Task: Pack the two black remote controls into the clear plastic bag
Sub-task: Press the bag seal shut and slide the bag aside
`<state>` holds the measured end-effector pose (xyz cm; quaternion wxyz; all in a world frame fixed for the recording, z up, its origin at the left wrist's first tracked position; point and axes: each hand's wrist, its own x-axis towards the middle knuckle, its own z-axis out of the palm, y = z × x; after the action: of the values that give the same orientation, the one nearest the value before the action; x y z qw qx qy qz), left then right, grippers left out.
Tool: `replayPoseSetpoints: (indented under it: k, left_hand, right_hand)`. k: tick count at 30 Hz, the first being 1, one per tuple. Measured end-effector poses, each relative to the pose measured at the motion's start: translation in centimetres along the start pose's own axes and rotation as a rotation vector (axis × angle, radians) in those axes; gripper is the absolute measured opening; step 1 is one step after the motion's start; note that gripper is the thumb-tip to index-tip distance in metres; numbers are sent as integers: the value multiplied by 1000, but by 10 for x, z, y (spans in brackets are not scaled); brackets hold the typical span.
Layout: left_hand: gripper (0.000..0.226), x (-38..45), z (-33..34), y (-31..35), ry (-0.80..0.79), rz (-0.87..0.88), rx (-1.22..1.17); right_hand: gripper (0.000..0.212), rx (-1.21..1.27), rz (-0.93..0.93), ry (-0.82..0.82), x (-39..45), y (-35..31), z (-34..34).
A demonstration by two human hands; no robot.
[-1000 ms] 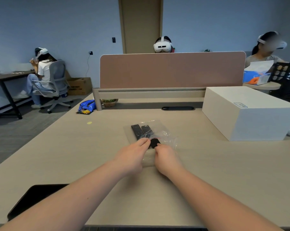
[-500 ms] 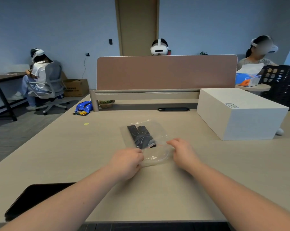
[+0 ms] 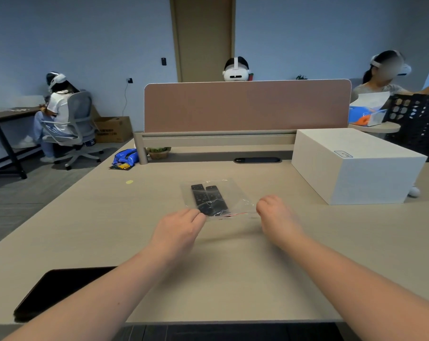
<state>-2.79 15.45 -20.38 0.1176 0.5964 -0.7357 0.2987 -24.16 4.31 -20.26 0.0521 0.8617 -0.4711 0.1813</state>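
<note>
Beige worktop (image 3: 90, 232) up front, big white box (image 3: 356, 166) right of the clear plastic bag (image 3: 235, 193). Both black remote controls (image 3: 208, 199) lie inside it, side by side. Left hand (image 3: 181, 232) and right hand (image 3: 275, 212) each pinch a near corner, fingers closed.
</note>
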Motion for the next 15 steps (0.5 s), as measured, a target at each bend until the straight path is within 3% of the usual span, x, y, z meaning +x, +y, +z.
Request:
replayPoseSetpoints:
  k: [4,8,10,15]
  left_hand:
    - [38,-2,8,-4,19,-145,-138]
    - [6,-1,9,-7,10,-176,-224]
    - [23,0,9,-7,37,-181,-255]
    - [29,-4,13,-9,105,-178,-333]
  right_hand:
    - [21,-46,-49,15,-2,-11,-12]
    - [40,15,-232,31,2,-26,-6]
    - [49,29,-325,66,6,-37,0]
    - [18,-26,-445,150,14,-68,8]
